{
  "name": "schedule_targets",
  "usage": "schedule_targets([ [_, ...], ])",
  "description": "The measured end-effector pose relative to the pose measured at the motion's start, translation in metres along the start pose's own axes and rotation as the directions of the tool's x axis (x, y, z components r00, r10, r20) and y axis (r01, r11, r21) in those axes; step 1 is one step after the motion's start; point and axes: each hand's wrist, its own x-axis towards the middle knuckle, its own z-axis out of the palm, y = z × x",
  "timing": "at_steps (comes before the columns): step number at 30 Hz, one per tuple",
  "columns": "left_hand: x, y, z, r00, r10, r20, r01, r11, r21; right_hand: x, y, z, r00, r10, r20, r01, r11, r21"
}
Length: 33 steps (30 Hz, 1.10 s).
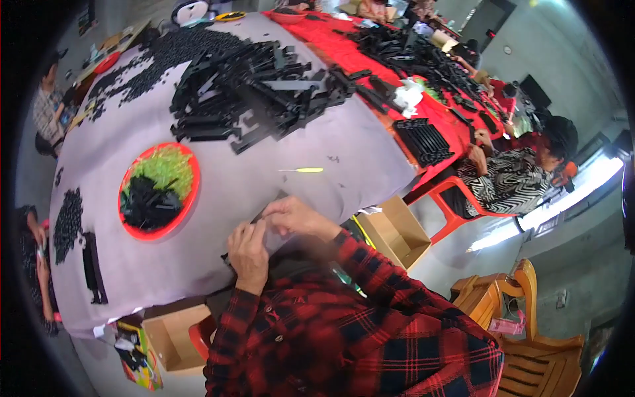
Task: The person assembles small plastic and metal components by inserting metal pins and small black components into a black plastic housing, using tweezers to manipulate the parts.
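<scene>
Close to the table's front edge, my left hand (249,255) is closed around a long black plastic part (259,216). One end of this part pokes out past the fingers toward the lower left. My right hand (297,217) pinches the same part farther along, and its far tip shows above that hand. What the right fingertips press on is too small to make out. Beyond my hands lies a thin tool with a yellow handle (309,170). To the left, a red basin (196,188) holds small light-green pieces (165,167) and black pieces (151,204).
A heap of long black parts (258,92) covers the table's far middle, with many small black pieces (178,49) behind. Cardboard boxes (175,337) stand below the front edge. A person (516,172) sits at the red-covered table to the right. A wooden chair (536,331) stands behind right.
</scene>
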Motion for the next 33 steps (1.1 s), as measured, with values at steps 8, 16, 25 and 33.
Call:
schedule_targets([
  [8, 0.013, 0.006, 0.0, 1.0, 0.001, -0.017, -0.002, 0.998, -0.06, -0.001, -0.01, -0.008, 0.996, 0.079, -0.038, -0.081, 0.993, -0.084],
  [16, 0.009, 0.006, -0.001, 1.0, -0.008, 0.007, 0.008, 1.0, -0.016, -0.003, -0.004, -0.01, 0.987, -0.045, -0.156, 0.019, 0.986, -0.167],
  [25, 0.009, 0.012, -0.007, 0.998, 0.037, 0.057, -0.04, 0.998, 0.051, 0.019, -0.031, -0.027, 0.806, -0.542, 0.239, 0.465, 0.33, -0.821],
  [33, 0.013, 0.002, -0.01, 0.991, 0.097, 0.089, -0.099, 0.995, 0.025, 0.042, -0.044, -0.029, 0.914, -0.214, 0.344, 0.396, 0.655, -0.644],
])
